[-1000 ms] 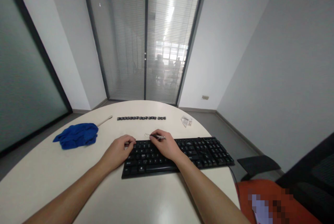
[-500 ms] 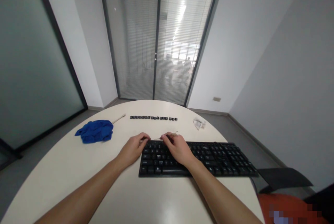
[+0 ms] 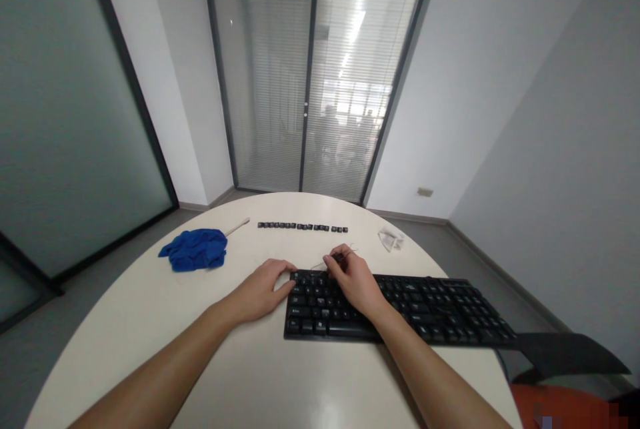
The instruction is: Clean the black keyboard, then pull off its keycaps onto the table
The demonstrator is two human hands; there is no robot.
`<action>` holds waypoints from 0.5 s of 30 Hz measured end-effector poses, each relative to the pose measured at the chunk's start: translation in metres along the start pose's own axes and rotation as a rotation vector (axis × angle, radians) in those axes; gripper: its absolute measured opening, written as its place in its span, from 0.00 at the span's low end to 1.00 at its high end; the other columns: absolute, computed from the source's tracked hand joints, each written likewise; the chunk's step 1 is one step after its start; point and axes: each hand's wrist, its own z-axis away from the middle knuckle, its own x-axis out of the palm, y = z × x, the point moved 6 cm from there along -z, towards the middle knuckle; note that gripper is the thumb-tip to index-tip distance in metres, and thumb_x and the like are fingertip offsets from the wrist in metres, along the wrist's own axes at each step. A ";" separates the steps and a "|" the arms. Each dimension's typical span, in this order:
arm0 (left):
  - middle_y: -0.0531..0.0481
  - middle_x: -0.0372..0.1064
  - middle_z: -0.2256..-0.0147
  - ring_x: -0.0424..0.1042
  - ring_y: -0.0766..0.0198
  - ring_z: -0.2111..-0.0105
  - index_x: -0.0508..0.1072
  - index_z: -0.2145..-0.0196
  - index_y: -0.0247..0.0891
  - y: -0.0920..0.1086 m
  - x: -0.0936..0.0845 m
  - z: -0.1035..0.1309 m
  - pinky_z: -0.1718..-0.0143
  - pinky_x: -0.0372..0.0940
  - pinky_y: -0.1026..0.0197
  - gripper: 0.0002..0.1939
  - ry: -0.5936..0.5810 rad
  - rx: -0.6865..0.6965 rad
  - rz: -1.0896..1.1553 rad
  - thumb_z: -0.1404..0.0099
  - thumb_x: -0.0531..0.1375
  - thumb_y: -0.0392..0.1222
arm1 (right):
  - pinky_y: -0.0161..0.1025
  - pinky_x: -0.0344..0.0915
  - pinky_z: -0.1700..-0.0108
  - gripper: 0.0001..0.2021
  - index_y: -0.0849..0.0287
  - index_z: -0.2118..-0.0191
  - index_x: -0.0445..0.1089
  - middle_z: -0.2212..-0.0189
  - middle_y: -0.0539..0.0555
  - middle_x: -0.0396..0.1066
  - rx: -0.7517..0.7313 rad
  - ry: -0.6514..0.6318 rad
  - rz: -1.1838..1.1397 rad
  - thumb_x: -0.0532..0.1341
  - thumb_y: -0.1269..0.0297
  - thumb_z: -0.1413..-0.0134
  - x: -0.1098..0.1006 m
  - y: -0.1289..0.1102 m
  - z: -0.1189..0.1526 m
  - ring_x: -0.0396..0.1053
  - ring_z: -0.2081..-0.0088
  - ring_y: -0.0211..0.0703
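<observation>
A black keyboard [image 3: 345,327] lies on the table, a few of its key spots looking paler than the others. My left hand [image 3: 260,290] is at its upper left corner, thumb and forefinger apart and touching the edge. Over the top row, my right hand [image 3: 353,279] pinches a thin wire tool [image 3: 318,265], perhaps a keycap puller. Its wire ends stick out on both sides of the fingers, which hide most of its dark middle. Beyond the hands, several loose black keycaps [image 3: 303,226] form a row.
On the left lies a crumpled blue cloth [image 3: 197,250], with a thin light-coloured stick or brush [image 3: 237,227] beside it. A small crumpled clear-and-white packet [image 3: 391,239] is at the right. The round white table [image 3: 240,375] has a chair [image 3: 560,405] at its right edge.
My left thumb and forefinger have spread apart at the keyboard corner. My right hand has risen slightly with the wire tool. The whole view has shifted a little.
</observation>
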 end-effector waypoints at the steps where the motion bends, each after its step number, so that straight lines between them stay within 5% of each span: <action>1: 0.44 0.71 0.54 0.68 0.53 0.52 0.72 0.53 0.41 -0.001 0.001 0.000 0.47 0.62 0.50 0.14 0.005 0.014 0.005 0.34 0.55 0.45 | 0.37 0.63 0.68 0.15 0.58 0.61 0.68 0.76 0.49 0.71 -0.025 -0.008 -0.032 0.57 0.51 0.41 0.003 -0.004 0.001 0.68 0.73 0.41; 9: 0.43 0.69 0.52 0.68 0.55 0.51 0.68 0.49 0.40 0.006 0.004 -0.003 0.45 0.61 0.53 0.16 0.023 0.095 0.029 0.34 0.54 0.41 | 0.36 0.64 0.57 0.13 0.58 0.63 0.72 0.67 0.51 0.73 -0.174 -0.152 -0.158 0.54 0.57 0.36 0.022 -0.025 0.008 0.70 0.63 0.41; 15: 0.46 0.72 0.58 0.69 0.56 0.55 0.72 0.58 0.41 0.003 0.001 -0.008 0.50 0.63 0.53 0.12 0.077 0.026 0.063 0.31 0.50 0.43 | 0.37 0.64 0.56 0.13 0.58 0.62 0.73 0.65 0.52 0.74 -0.176 -0.172 -0.145 0.55 0.57 0.37 0.023 -0.023 0.007 0.70 0.62 0.42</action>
